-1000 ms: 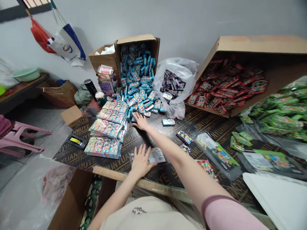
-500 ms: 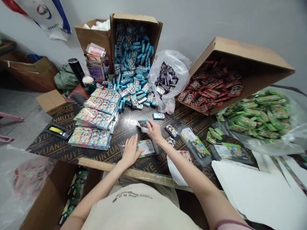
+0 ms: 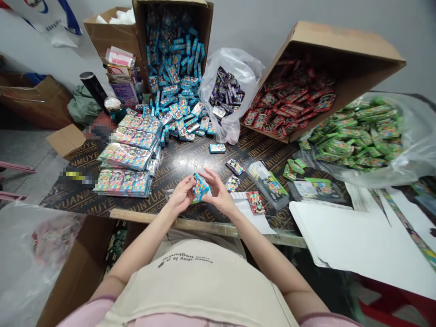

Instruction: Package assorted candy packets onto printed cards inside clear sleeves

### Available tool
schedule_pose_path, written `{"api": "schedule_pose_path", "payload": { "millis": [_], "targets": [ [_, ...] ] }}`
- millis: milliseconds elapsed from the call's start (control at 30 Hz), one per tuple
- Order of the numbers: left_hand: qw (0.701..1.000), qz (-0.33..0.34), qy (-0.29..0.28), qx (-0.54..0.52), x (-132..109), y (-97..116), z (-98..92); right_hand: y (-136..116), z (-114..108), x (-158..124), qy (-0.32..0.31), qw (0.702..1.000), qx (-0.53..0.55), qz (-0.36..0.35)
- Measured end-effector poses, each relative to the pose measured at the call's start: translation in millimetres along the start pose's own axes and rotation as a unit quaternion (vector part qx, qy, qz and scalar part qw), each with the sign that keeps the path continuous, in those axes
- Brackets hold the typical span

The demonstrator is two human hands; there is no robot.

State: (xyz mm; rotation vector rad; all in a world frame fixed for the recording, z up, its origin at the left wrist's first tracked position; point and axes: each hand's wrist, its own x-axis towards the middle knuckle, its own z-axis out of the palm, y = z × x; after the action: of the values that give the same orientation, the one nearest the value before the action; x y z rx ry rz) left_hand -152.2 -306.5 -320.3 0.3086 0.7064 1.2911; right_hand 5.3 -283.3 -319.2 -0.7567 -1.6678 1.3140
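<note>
Pinched between the fingertips of both hands: one small blue printed packet (image 3: 200, 187), left hand (image 3: 182, 195) and right hand (image 3: 220, 194) closed on its sides, held just inside the wooden front edge (image 3: 143, 217) of a dark plywood tabletop (image 3: 184, 163). Open board lay ahead of the hands, up to a spilled heap of blue packets (image 3: 177, 111). Stacked multicoloured packets (image 3: 126, 156) stood to the left; loose packets (image 3: 235, 167) and a white sheet (image 3: 340, 236) lay to the right.

The small rectangular packet (image 3: 200, 187) in the grip was bright blue with multicoloured dots; below the grip, the black plywood tabletop (image 3: 184, 165) bore repeating gold lettering.
</note>
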Motion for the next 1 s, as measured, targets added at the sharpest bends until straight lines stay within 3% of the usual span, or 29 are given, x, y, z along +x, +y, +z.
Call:
{"api": "schedule_pose_path", "payload": {
  "millis": [167, 300, 400, 533, 633, 733, 833, 1000],
  "targets": [
    [0.998, -0.014, 0.012, 0.063, -9.0, -3.2, 5.9, -9.2, 0.4, -5.9, -0.022, 0.998, -0.038, -0.052],
    [0.982, 0.000, 0.038, 0.187, -17.3, -0.4, 7.3, -19.5, -5.6, -10.1, -0.024, 0.968, -0.230, -0.102],
    [0.969, -0.015, 0.022, 0.248, -23.3, 0.2, 12.6, -22.0, -10.8, -11.4, -0.059, 0.946, -0.293, -0.122],
    [0.971, -0.008, 0.028, 0.239, -28.2, -1.3, 19.9, -16.8, -13.8, -13.0, -0.042, 0.967, -0.235, -0.088],
    [0.984, -0.035, 0.002, 0.172, -28.8, -3.0, 22.4, -9.9, -12.1, -14.3, -0.007, 0.996, -0.078, -0.034],
    [0.991, -0.083, -0.008, 0.102, -26.4, -4.4, 24.8, -3.5, -8.4, -15.9, -0.016, 0.999, 0.042, 0.000],
    [0.992, -0.064, 0.028, 0.101, -23.3, -4.3, 27.5, -1.1, -9.2, -18.1, -0.024, 1.000, 0.010, -0.016],
    [0.978, 0.023, 0.065, 0.195, -20.3, -7.0, 24.9, -9.5, -22.1, -21.3, -0.025, 0.984, -0.156, -0.079]
  ]
}}
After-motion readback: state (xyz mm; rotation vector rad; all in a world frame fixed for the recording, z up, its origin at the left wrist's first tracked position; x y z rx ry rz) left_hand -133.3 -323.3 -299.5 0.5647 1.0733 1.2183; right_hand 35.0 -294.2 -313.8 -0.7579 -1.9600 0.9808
